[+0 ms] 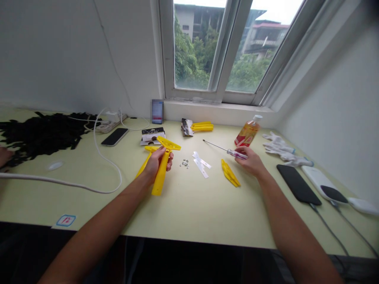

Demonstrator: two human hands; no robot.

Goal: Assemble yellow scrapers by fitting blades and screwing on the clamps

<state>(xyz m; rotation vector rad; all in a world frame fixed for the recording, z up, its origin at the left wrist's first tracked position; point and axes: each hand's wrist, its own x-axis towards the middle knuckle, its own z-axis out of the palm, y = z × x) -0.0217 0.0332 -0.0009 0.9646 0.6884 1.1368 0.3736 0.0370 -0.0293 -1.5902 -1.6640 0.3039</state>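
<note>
My left hand (156, 161) is shut around the handle of a yellow plastic scraper (161, 175), with a second yellow piece (144, 165) behind it. My right hand (251, 161) grips a screwdriver (237, 154) with a clear and red handle, its thin steel shaft pointing back and left. Between my hands lie a small heap of tiny metal screws (185, 163) and thin steel blades (201, 164). A yellow plastic part (229, 172) lies just left of my right hand. More yellow handles (202, 126) rest near the window.
A pale green desk (189, 213) holds an orange-filled pump bottle (248, 131), white gloves (284, 150), phones (298, 184), a power strip (108, 124), cables and a black heap (41, 134). Another person's hand (4, 156) shows at the left edge.
</note>
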